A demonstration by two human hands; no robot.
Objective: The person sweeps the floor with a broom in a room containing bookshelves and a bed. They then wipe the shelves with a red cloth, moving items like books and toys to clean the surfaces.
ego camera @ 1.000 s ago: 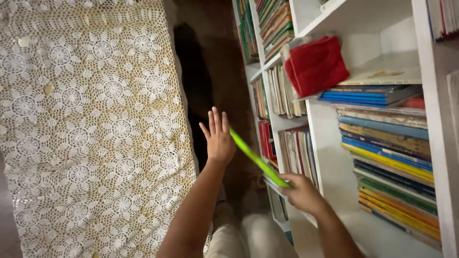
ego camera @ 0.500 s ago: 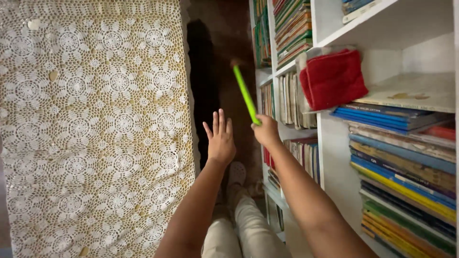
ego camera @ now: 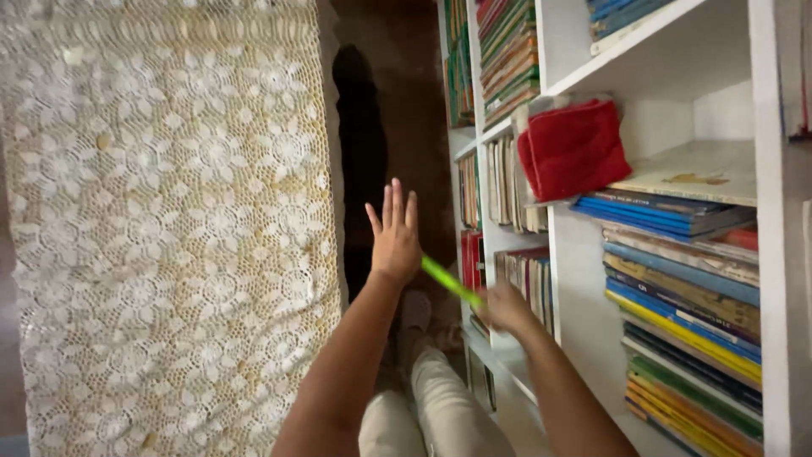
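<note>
While left hand (ego camera: pixel 395 235) spreads open, empty, right hand (ego camera: pixel 505 306) grips green stick (ego camera: pixel 451 282) near bookshelf (ego camera: pixel 584 279).

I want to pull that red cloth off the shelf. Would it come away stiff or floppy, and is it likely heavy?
The red cloth sags over the shelf edge in soft folds, so it is probably floppy. It looks thin and fuzzy, so likely light and not slippery. It leans on upright books, which might shift when it is pulled.
</note>
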